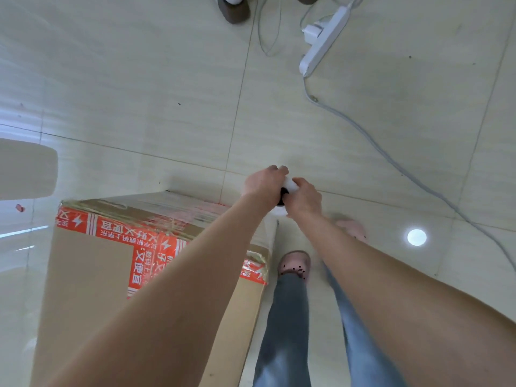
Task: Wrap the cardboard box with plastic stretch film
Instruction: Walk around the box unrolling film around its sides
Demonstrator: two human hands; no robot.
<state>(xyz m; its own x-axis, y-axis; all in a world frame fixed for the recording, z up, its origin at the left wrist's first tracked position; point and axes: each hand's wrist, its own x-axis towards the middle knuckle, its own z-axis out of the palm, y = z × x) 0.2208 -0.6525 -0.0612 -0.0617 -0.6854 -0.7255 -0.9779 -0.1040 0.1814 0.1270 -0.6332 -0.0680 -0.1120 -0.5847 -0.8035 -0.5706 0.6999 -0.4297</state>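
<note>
A tall brown cardboard box with red printed tape stands on the tiled floor at the lower left. Clear stretch film covers its far upper part and runs to the right. My left hand and my right hand both grip the white film roll just past the box's far right corner. The roll shows only as a white end and a dark core between my fingers.
A white power strip with a plugged charger and a grey cable lies on the floor at the upper right. Another person's shoe is at the top edge. My feet in pink slippers stand right of the box.
</note>
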